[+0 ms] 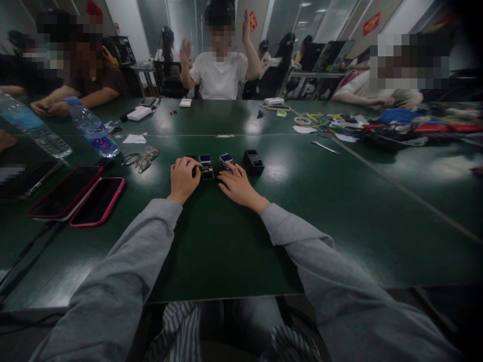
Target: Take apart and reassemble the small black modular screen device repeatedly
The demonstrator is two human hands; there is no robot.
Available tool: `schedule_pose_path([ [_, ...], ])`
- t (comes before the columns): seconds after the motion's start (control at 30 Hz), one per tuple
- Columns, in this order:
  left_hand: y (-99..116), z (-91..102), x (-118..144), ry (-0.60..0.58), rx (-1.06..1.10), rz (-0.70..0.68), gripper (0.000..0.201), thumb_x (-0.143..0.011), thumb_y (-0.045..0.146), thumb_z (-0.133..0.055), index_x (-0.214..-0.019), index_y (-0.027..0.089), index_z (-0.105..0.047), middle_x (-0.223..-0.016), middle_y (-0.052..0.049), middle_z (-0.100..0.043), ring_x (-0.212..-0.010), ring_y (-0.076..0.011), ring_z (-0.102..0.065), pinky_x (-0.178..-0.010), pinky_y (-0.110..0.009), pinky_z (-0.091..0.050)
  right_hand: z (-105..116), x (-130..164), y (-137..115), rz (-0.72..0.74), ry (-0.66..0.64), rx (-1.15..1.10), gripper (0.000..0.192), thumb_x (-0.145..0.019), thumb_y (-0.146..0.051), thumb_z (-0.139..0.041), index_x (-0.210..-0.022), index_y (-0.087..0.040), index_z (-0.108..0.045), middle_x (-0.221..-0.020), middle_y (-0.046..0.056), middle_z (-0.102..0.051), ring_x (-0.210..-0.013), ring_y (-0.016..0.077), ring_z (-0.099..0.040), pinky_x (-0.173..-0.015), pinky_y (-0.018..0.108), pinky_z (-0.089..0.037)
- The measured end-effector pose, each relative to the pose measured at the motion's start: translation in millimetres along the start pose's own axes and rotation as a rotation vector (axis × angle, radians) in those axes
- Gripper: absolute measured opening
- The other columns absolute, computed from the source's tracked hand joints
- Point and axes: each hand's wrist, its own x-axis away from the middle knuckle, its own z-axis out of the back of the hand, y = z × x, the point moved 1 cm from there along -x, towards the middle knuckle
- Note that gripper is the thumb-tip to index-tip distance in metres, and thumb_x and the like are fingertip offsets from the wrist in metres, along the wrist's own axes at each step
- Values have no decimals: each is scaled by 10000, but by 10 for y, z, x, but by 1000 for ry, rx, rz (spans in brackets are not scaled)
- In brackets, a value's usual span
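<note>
Got both hands flat-ish on the green table point(226, 251): my left hand point(183, 178) has its fingers curled together against one small black gadget point(206, 167), and my right hand point(237, 187) has fingers loosely spread, tips touching the second gadget point(225, 161). A third black block point(253, 162) sits just past my right fingertips, glasses point(141, 158) and two pink-cased phones point(81, 195) off beyond my left fingers.

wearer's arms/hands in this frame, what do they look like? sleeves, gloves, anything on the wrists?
Both arms wear loose, plain grey long sleeves that end at the wrists, soft fabric with folds and no visible print or logo. The left hand and right hand are bare: no gloves. No watch, band or ring shows, though the cuffs cover most of each wrist. No cables on either arm.
</note>
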Motion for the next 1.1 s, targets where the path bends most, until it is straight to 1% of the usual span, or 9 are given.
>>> schedule_pose_path([
  [0.17,24,14,-1,-31,-12,1,174,-932,239,-517,-1003,256,-675,-1138,-84,-667,-1138,-300,-547,-928,-489,-438,-25,-2,12,4,16,7,348,-1023,-315,-437,-1264,-182,-651,-1391,88,-611,-1523,299,-247,-1247,570,-199],
  [0.3,53,19,0,-58,-28,-24,165,-936,249,-529,-1032,254,-663,-1175,-81,-669,-1167,-297,-544,-947,-485,-410,-43,-2,17,3,28,7,337,-1019,-309,-447,-1254,-190,-657,-1383,81,-617,-1518,300,-258,-1241,570,-208],
  [0.53,61,19,1,-65,-25,-47,170,-933,266,-539,-1048,258,-664,-1187,-84,-670,-1161,-299,-543,-945,-486,-396,-13,-2,3,8,20,9,334,-1022,-309,-448,-1251,-185,-657,-1381,89,-617,-1517,306,-258,-1239,566,-207],
  [0.83,49,-5,16,-66,-12,-86,175,-939,268,-541,-1038,261,-684,-1168,-79,-682,-1164,-292,-545,-963,-490,-384,-32,0,10,8,33,14,331,-1025,-310,-450,-1250,-183,-657,-1379,83,-620,-1514,298,-264,-1243,549,-196],
  [1.1,54,-1,12,-69,-3,-86,181,-944,266,-527,-1017,253,-693,-1165,-84,-682,-1187,-292,-541,-999,-507,-360,-8,-4,-13,1,20,17,326,-1023,-298,-452,-1252,-184,-654,-1376,83,-622,-1514,305,-267,-1242,551,-194],
])
